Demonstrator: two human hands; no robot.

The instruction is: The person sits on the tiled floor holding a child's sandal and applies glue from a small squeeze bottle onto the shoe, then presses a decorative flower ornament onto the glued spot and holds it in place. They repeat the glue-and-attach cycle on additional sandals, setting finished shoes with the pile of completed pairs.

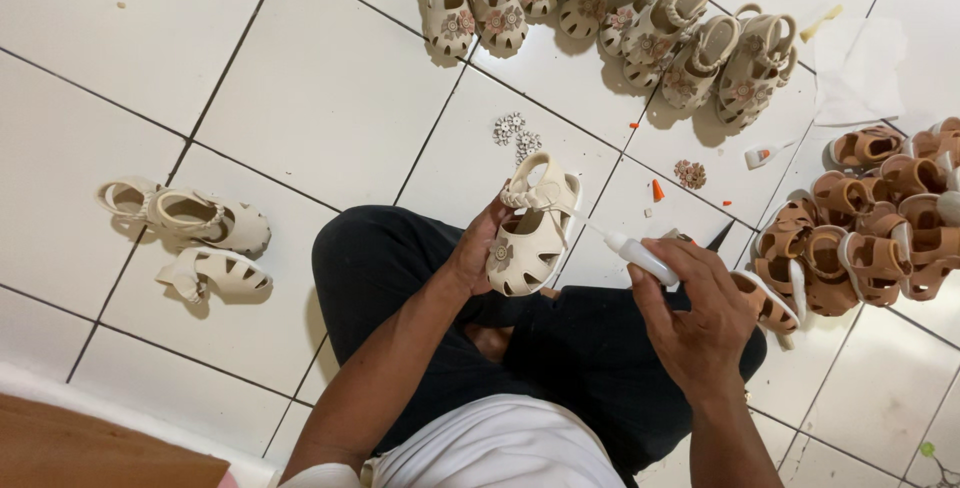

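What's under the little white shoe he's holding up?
Under the cream sandal are the left hand gripping it and the person's black trousers. The palm side of that hand and the sandal's sole are hidden.

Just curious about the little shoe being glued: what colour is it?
Cream, seen in the head view: the sandal in the left hand.

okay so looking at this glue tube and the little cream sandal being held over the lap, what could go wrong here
Glue could drip: the glue tube in the right hand points at the cream sandal above the black trousers. The left hand fingers grip close to the nozzle tip and might get stuck. The loose flower trims on the tiled floor could scatter.
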